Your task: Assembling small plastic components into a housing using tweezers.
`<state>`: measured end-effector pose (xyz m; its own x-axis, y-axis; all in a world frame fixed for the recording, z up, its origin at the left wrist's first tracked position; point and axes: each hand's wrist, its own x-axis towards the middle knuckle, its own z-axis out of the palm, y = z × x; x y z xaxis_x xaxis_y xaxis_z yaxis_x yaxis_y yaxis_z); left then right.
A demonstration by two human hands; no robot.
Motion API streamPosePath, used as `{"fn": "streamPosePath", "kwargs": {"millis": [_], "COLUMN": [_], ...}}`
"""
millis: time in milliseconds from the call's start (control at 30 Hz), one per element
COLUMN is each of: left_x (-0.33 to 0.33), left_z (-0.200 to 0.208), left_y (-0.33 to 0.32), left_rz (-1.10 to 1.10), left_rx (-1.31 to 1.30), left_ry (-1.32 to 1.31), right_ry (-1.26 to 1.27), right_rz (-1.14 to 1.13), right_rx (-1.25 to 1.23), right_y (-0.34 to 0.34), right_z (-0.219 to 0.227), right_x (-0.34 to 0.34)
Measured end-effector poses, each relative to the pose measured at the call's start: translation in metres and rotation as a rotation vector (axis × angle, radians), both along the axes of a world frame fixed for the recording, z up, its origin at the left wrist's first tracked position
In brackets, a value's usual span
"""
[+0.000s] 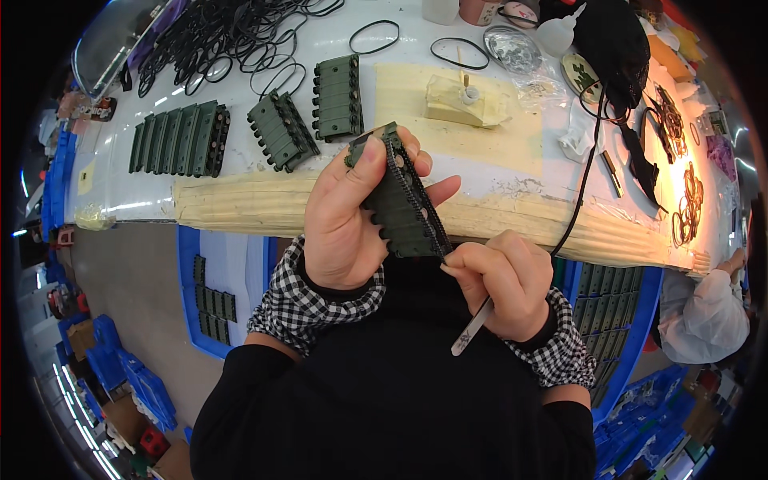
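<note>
My left hand (342,212) is closed round a dark green plastic toy chassis block (394,214), held tilted above the table's front edge. Small round wheels line the block's right side, and a toothed black rubber track (414,192) runs along them. At the block's lower end, my right hand (512,280) pinches with thumb and forefinger at the track. Metal tweezers (472,326) stick out below that palm, tucked under the curled fingers. Three similar green blocks stand on the table beyond my left hand: a wide one (180,140), a tilted one (280,132) and an upright one (337,98).
A heap of black rubber loops (232,40) covers the far left. Behind my hands sits a tape-wrapped block (464,102) with a small peg. A black cable (588,168) hangs over the front edge. Blue trays (192,308) with green parts flank me; another person (704,312) sits right.
</note>
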<state>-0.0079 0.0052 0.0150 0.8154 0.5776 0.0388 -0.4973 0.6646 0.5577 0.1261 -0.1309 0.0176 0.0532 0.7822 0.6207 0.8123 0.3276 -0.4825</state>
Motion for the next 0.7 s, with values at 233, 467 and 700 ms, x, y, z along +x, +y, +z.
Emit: {"fn": "streamPosePath", "kwargs": {"millis": [233,467,700], "left_x": [0.000,0.006,0.004], "left_z": [-0.001,0.001,0.003], "left_y": [0.000,0.000,0.005], "left_rz": [-0.006,0.043,0.130], "left_rx": [-0.051,-0.197,-0.201], "left_ry": [-0.063,-0.224,-0.197], "right_ry": [0.056,0.272,0.303], "right_rz": [-0.011,-0.058,-0.041], "right_rx": [0.010,0.192,0.258], "right_y": [0.000,0.005,0.015], "right_z": [0.000,-0.017,-0.032], "right_x": [-0.003,-0.015,-0.021]}}
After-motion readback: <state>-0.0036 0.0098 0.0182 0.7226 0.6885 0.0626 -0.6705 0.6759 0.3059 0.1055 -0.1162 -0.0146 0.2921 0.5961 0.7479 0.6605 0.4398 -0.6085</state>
